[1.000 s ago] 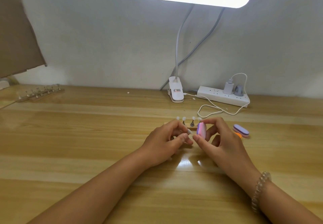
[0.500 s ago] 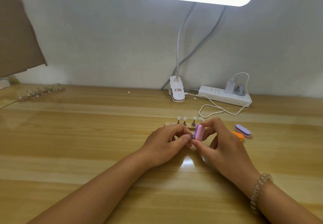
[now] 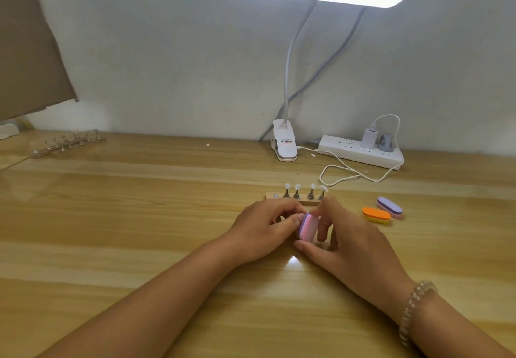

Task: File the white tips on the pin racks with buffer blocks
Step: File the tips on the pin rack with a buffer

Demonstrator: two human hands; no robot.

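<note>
Filing seemed under way: right hand pinched a buffer block by its ends, while left hand pinched something hidden, probably a tip, against it. Just beyond the hands, four white tips stood on the pin rack, one socket empty.

Table holds pin rack, orange block, purple block, power strip.
</note>
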